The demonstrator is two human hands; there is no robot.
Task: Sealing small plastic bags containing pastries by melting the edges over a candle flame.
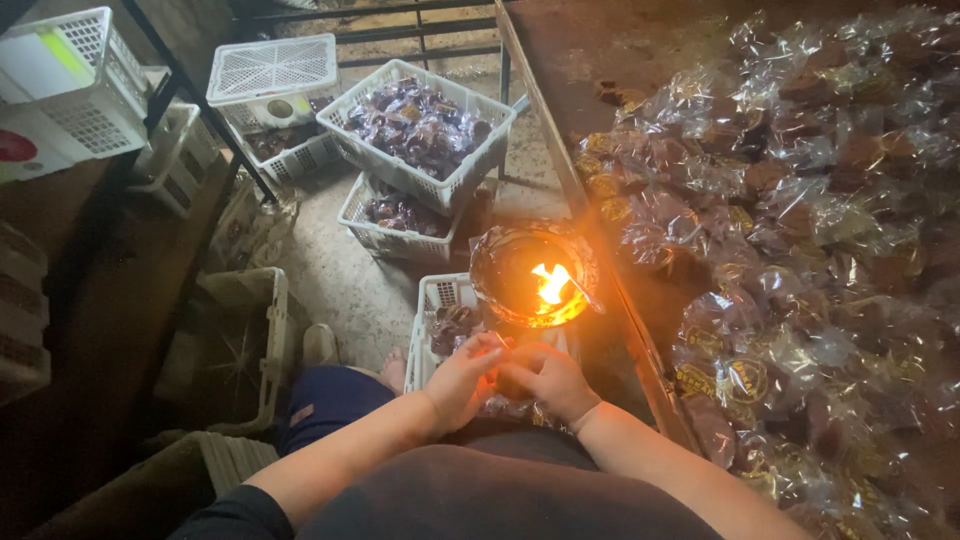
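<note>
Both hands, left hand (462, 380) and right hand (548, 378), sit close together over the lap, hemmed in ahead by a bowl (533, 275) with an open flame (551, 285) just beyond the fingertips (no way straight forward). To the right, the edge of the surface (600, 50) runs near the right forearm, and a heap of wrapped packets (800, 230) covers it almost to that edge; only its far corner lies bare. Below and left of the bowl a white crate (430, 330) stands against the knee. Farther off, two filled crates (420, 125) are stacked. Between them and an empty crate (240, 340) at the left, bare floor (340, 280) leaves an open lane.
</note>
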